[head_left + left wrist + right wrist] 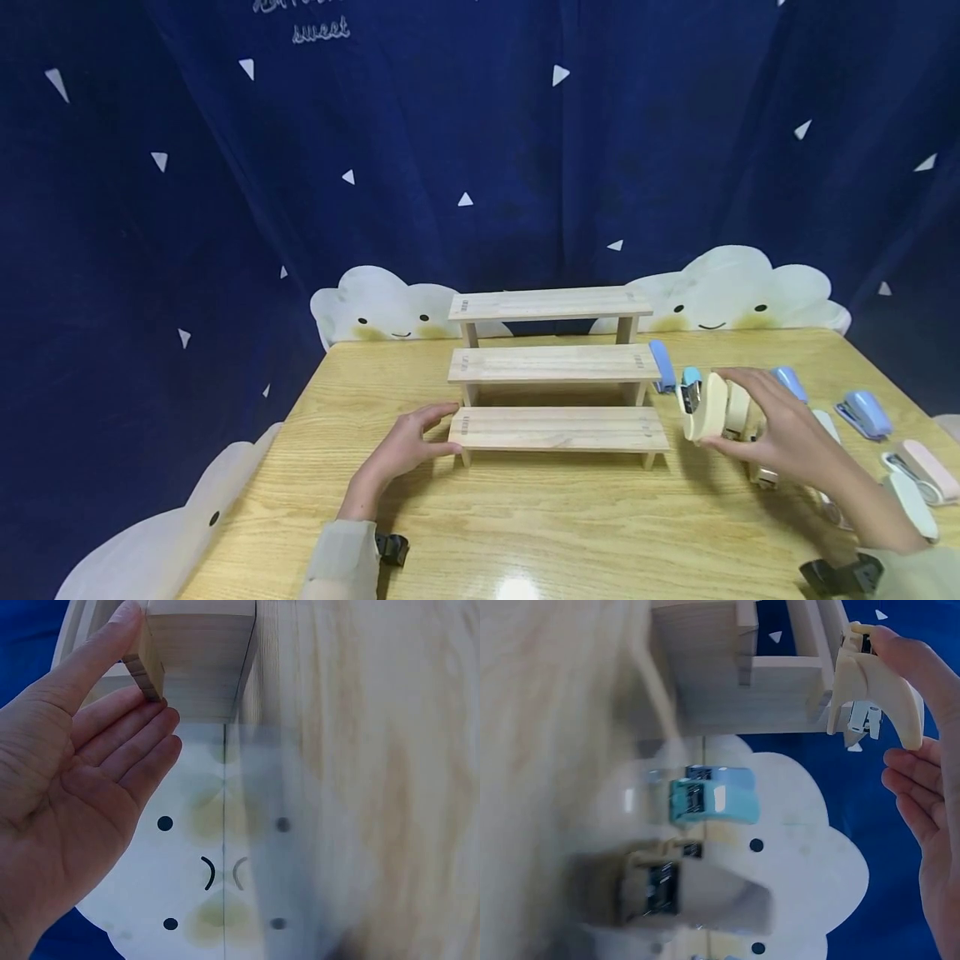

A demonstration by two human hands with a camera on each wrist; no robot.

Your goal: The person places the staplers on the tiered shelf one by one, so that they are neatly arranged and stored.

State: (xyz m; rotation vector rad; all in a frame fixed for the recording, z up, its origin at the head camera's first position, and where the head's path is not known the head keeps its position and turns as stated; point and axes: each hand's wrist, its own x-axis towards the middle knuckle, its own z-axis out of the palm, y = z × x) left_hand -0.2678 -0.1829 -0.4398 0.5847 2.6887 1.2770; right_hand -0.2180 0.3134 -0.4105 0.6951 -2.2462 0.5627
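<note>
A three-step wooden shelf [555,364] stands at the middle of the table. My left hand [401,450] pinches the left end of its lowest board, thumb at the front edge and fingers at the back; the left wrist view shows the fingertips against the board's end [147,669]. To the right of the shelf, my right hand [780,433] grips a cream stapler [711,408] between thumb and fingers, raised above the table. In the right wrist view, this stapler [881,690] hangs on end near the shelf boards.
Several staplers lie on the right of the table: a blue one [663,365] by the shelf, a turquoise one [724,801], another blue one [866,413], a pink one [926,468] and a white one [911,504]. A dark blue curtain [517,150] hangs behind the table.
</note>
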